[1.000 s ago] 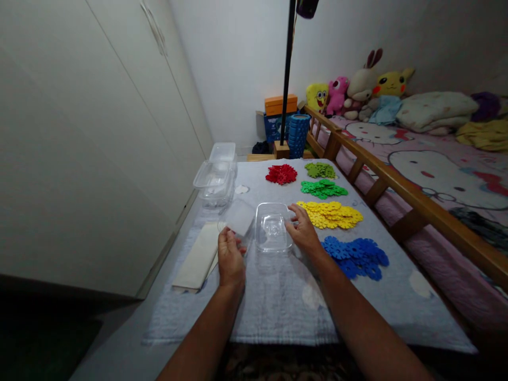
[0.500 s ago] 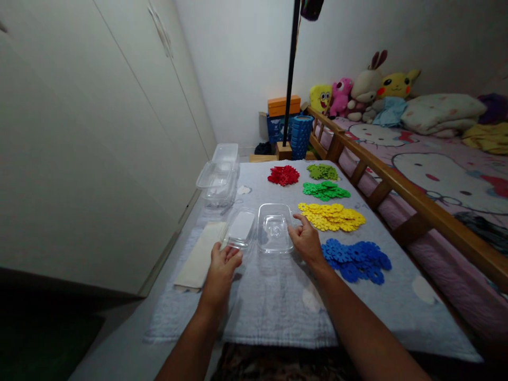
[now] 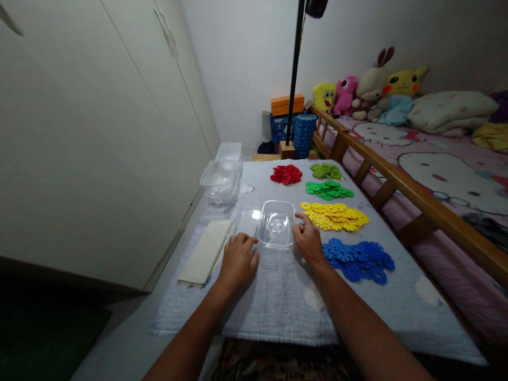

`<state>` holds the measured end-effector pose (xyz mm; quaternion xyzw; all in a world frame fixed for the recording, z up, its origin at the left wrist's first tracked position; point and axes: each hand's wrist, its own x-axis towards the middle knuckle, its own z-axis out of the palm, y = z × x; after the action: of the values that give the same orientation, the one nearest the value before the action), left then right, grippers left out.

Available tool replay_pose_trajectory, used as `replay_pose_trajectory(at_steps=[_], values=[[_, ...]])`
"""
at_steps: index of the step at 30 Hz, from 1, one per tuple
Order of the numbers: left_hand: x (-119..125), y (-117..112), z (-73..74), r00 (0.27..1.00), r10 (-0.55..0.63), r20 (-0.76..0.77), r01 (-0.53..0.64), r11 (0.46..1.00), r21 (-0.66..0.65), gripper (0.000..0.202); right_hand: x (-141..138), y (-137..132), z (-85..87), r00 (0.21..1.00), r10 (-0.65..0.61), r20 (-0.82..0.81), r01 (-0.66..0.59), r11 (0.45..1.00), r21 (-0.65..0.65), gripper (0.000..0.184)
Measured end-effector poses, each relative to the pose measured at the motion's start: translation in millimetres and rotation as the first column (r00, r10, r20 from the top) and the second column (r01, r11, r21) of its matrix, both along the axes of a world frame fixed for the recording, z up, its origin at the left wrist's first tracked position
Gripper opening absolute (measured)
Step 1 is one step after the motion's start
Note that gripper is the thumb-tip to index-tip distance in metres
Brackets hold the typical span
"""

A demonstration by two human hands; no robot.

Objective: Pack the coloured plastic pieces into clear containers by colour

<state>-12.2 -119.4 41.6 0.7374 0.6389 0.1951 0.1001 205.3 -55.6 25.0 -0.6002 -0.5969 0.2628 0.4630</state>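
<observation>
A clear plastic container (image 3: 277, 246) stands uncovered on the cloth in front of me, with nothing in it. My right hand (image 3: 307, 239) is at its right side, index finger and thumb apart near the rim, not wrapped round it. Left of the container, a clear lid (image 3: 246, 221) lies flat, its left part beside a folded cream cloth (image 3: 204, 254). My left hand (image 3: 240, 259) rests palm down at the lid's near edge, fingers loosely spread and partly covering that edge. It grips nothing that I can see.
Piles of flower-shaped plastic pieces lie to the right: blue (image 3: 357, 259), yellow (image 3: 335, 216), green (image 3: 328, 189), olive green (image 3: 325, 171) and red (image 3: 286, 174). Stacked clear containers (image 3: 220, 182) stand back left. A wooden bed rail (image 3: 397, 185) borders the right, a white cabinet (image 3: 119, 132) the left.
The lid, tilted in my left hand before, now lies flat on the table. My left hand has let go and turned palm down, slightly to the right. My right hand stays by the container.
</observation>
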Motion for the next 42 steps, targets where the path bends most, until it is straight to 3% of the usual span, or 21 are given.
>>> replay_pose_trajectory(at_steps=[4, 16, 18, 20, 22, 24, 29, 31, 35, 38, 42], values=[[5, 9, -4.2, 0.991, -0.045, -0.124, 0.042, 0.999, -0.027, 0.024, 2, 1, -0.1, 1.0, -0.024, 0.014, 0.024, 1.0, -0.001, 0.051], [14, 30, -3.5, 0.982, -0.007, -0.187, -0.001, 0.999, -0.041, 0.017, 5, 5, -4.2, 1.0, -0.018, -0.019, 0.018, 0.999, 0.035, 0.048], [12, 32, -8.5, 0.994, 0.002, -0.111, -0.002, 1.0, -0.003, 0.026, 6, 5, -4.1, 1.0, -0.014, -0.011, 0.015, 0.999, 0.046, 0.047], [11, 31, -14.5, 1.0, -0.024, 0.012, 0.023, 0.997, 0.078, 0.052, 6, 5, -4.7, 1.0, -0.025, 0.008, 0.025, 0.998, 0.055, 0.046], [12, 28, -20.2, 0.986, -0.112, 0.123, 0.09, 0.982, 0.166, 0.079, 6, 6, -5.9, 0.999, -0.039, 0.027, 0.037, 0.998, 0.057, 0.046], [16, 24, -24.8, 0.961, -0.193, 0.199, 0.15, 0.965, 0.214, 0.086, 7, 5, -7.2, 0.998, -0.04, 0.051, 0.037, 0.998, 0.056, 0.047], [30, 14, -30.9, 0.93, -0.158, 0.333, 0.086, 0.971, 0.221, 0.03, 9, 3, -6.9, 0.97, -0.044, 0.24, 0.014, 0.992, 0.123, 0.045], [33, 13, -31.7, 0.923, -0.164, 0.349, 0.075, 0.964, 0.255, 0.016, 11, 2, -3.2, 0.946, -0.064, 0.317, 0.008, 0.985, 0.173, 0.041], [33, 13, -31.8, 0.922, -0.208, 0.327, 0.098, 0.942, 0.322, 0.011, 28, 3, 11.1, 0.932, -0.116, 0.344, 0.034, 0.971, 0.237, 0.032], [32, 12, -31.6, 0.926, -0.218, 0.308, 0.104, 0.932, 0.347, 0.011, 62, 2, 22.4, 0.937, -0.152, 0.313, 0.078, 0.968, 0.237, 0.029], [31, 11, -31.2, 0.931, -0.23, 0.283, 0.115, 0.921, 0.371, 0.011, 118, -8, 28.3, 0.902, -0.034, 0.43, -0.013, 0.994, 0.105, 0.025]])
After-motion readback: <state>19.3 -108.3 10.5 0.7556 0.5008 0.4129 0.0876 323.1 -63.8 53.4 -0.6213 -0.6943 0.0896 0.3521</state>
